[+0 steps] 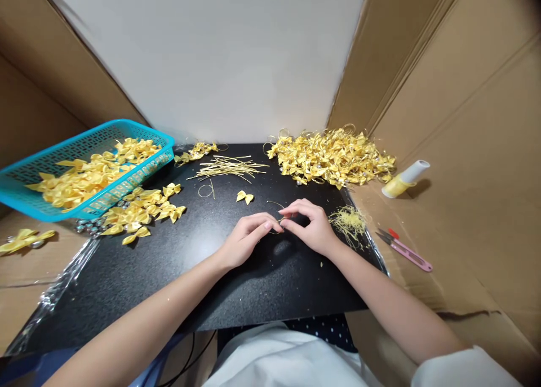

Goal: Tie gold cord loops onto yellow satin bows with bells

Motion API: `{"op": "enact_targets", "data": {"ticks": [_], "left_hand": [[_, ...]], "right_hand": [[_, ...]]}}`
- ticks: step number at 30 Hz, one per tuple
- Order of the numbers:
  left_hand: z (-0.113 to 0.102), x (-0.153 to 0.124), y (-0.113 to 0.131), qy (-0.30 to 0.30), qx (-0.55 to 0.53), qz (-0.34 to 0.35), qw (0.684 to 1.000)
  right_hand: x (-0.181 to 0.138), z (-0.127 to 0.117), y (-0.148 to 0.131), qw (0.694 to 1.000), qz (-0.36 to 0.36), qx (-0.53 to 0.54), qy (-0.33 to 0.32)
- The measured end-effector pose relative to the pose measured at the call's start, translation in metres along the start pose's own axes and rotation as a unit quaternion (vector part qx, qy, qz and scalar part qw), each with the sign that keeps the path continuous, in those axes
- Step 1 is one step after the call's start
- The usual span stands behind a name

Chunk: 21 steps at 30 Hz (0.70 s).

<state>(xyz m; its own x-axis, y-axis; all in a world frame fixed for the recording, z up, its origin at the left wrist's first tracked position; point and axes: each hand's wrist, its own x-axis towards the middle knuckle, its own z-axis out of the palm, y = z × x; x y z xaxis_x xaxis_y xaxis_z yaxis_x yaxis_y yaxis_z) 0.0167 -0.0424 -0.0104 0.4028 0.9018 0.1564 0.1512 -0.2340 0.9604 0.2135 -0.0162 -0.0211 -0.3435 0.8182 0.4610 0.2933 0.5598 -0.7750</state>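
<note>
Over the middle of the black tabletop, my left hand (249, 236) and my right hand (310, 225) meet at the fingertips. Both pinch a thin gold cord (276, 203), whose loose end curves up between them; the fingers hide the rest of it. Just beyond my left hand lies a single yellow ribbon bow (244, 197). A bundle of straight gold cord lengths (228, 167) rests farther back, with one curled cord piece (206, 190) in front of it.
On the left stands a turquoise basket (122, 124) of yellow bows, with more bows (146, 209) and dark beads (89, 227) beside it. A heap of corded bows (333, 156) fills the back right. Thread scraps (350, 223), pink thread snips (408, 252) and a thread spool (401, 181) lie rightward.
</note>
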Motion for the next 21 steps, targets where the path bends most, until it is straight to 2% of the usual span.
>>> {"op": "enact_targets", "data": {"ticks": [5,8,12,14,16,18,21], "left_hand": [[0.002,0.000,-0.001,-0.006,-0.021,-0.017,1.000],[0.005,0.000,-0.001,0.033,-0.080,-0.061,0.994],[0.008,0.002,-0.004,0.020,-0.128,-0.127,0.983],[0.010,0.004,-0.006,0.056,-0.225,-0.132,0.964],[0.012,0.005,-0.008,0.119,-0.298,-0.123,0.939],[0.014,0.005,-0.009,0.150,-0.281,-0.126,0.939],[0.015,0.003,-0.008,0.142,-0.134,-0.110,0.975]], "right_hand": [[0.000,0.000,-0.001,0.999,-0.020,-0.023,0.011],[0.001,-0.001,-0.001,0.999,-0.017,-0.022,0.025],[0.000,-0.002,-0.001,0.998,-0.021,-0.039,0.035],[-0.002,0.000,-0.002,0.997,-0.037,-0.064,0.034],[-0.003,0.001,-0.003,0.993,-0.067,-0.093,0.017],[-0.005,0.002,-0.005,0.988,-0.100,-0.114,-0.005],[-0.006,0.002,-0.006,0.982,-0.131,-0.135,-0.008]]}}
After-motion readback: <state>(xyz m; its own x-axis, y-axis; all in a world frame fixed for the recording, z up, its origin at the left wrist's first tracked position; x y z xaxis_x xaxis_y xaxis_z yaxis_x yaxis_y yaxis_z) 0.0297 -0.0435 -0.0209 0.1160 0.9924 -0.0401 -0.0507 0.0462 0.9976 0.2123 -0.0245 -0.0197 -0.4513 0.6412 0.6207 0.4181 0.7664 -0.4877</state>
